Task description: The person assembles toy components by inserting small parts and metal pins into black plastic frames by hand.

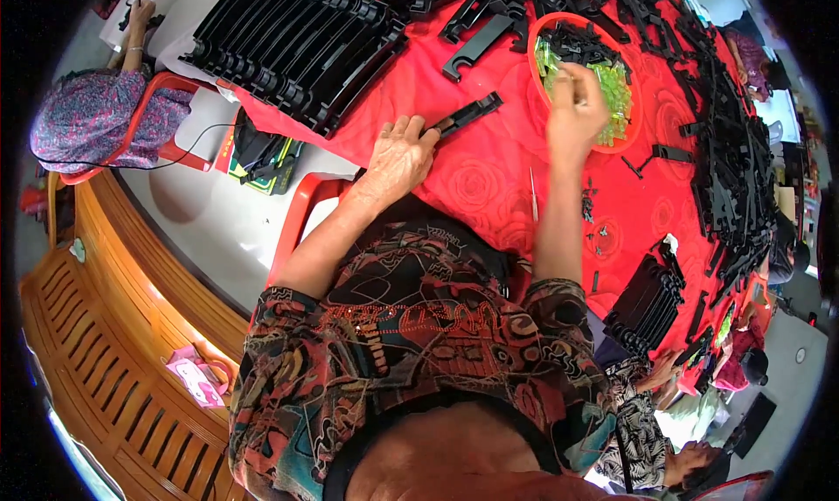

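Note:
My left hand (404,156) rests on the red cloth with its fingers closed on the near end of a long black plastic part (472,114). The far end of that part sticks out beyond my fingertips, pointing up and to the right. Above a red basin (631,134) hangs my right hand (577,116), slightly blurred, with bent fingers drawn together. Anything between those fingertips is too small or hidden to name. Inside the basin lie small clear yellow-green pieces (612,86) and small black pieces (572,46).
A neat row of finished-looking black parts (297,51) lies at the back left. Loose black parts (730,151) heap along the right side, with a smaller stack (648,300) nearer me. Tiny dark bits (588,202) lie beside my right forearm. Other people sit around the table.

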Motion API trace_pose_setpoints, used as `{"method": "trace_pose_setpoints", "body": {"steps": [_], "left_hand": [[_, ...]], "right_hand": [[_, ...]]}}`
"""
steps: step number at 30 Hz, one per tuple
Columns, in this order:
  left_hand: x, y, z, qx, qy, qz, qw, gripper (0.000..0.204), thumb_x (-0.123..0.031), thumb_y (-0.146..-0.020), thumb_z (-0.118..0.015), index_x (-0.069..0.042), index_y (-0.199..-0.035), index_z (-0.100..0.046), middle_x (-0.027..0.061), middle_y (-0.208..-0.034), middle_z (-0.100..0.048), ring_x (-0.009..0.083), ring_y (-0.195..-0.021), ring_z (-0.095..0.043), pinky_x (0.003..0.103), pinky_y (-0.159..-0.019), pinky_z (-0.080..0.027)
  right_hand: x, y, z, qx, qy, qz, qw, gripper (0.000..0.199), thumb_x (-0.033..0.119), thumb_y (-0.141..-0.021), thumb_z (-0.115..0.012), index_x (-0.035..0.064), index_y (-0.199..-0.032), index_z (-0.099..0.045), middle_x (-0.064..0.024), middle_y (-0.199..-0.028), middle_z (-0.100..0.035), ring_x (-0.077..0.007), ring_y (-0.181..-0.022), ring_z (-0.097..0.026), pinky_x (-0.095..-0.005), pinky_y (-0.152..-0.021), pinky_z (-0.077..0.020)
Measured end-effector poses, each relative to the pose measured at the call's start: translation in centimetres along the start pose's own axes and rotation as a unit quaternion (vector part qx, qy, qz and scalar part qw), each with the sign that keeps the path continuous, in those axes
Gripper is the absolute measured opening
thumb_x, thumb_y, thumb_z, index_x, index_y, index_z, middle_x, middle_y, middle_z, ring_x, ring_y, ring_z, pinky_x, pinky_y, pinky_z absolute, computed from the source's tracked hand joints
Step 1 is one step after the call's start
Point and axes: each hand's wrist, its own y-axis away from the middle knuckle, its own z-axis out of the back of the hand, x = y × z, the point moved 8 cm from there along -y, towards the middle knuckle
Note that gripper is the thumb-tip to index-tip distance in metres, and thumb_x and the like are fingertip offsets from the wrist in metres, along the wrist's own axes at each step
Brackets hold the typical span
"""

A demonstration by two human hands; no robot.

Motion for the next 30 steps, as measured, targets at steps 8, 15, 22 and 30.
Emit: {"method": "trace_pose_setpoints", "body": {"steps": [8, 15, 22, 30], "left_hand": [[0.2, -0.1, -0.4, 0.001, -0.006, -0.004, 1.0, 0.026, -0.013, -0.075, -0.062, -0.005, -0.099, -0.058, 0.0126, -0.093, -0.053, 0.0297, -0.088, -0.054, 0.044, -0.073, -0.044], [0.6, 0.1, -0.9, 0.008, -0.024, -0.012, 1.0, 0.026, -0.015, -0.075, -0.063, -0.006, -0.099, -0.058, 0.0126, -0.092, -0.054, 0.0302, -0.087, -0.054, 0.044, -0.073, -0.045], [0.4, 0.4, 0.0, 0.004, -0.04, -0.012, 0.999, 0.031, -0.017, -0.075, -0.064, -0.009, -0.103, -0.058, 0.0128, -0.092, -0.053, 0.0303, -0.089, -0.054, 0.043, -0.074, -0.046], [-1.4, 0.5, 4.8, -0.11, 0.134, -0.001, 0.985, 0.038, -0.014, -0.076, -0.067, -0.003, -0.11, -0.057, 0.0138, -0.098, -0.058, 0.0306, -0.088, -0.058, 0.04, -0.077, -0.047]], "right_hand": [[-9.1, -4.4, 4.8, 0.068, 0.367, 0.118, 0.92, 0.025, 0.008, -0.073, -0.064, 0.013, -0.097, -0.066, -0.0176, -0.091, -0.058, -0.0349, -0.084, -0.057, -0.0446, -0.075, -0.0457], [-10.7, -4.7, 3.2, 0.133, 0.417, 0.087, 0.895, 0.027, 0.014, -0.076, -0.064, 0.0164, -0.103, -0.062, -0.0176, -0.093, -0.055, -0.0366, -0.089, -0.057, -0.0468, -0.076, -0.0453], [-8.9, -4.2, 1.3, 0.182, 0.473, 0.154, 0.848, 0.012, 0.016, -0.083, -0.056, 0.0108, -0.094, -0.054, -0.0163, -0.092, -0.054, -0.0413, -0.081, -0.058, -0.0508, -0.068, -0.0466], [-1.5, -1.9, 1.4, 0.204, 0.286, 0.166, 0.922, 0.012, 0.015, -0.087, -0.052, 0.0067, -0.096, -0.055, -0.0167, -0.088, -0.058, -0.036, -0.08, -0.059, -0.043, -0.067, -0.0472]]}}
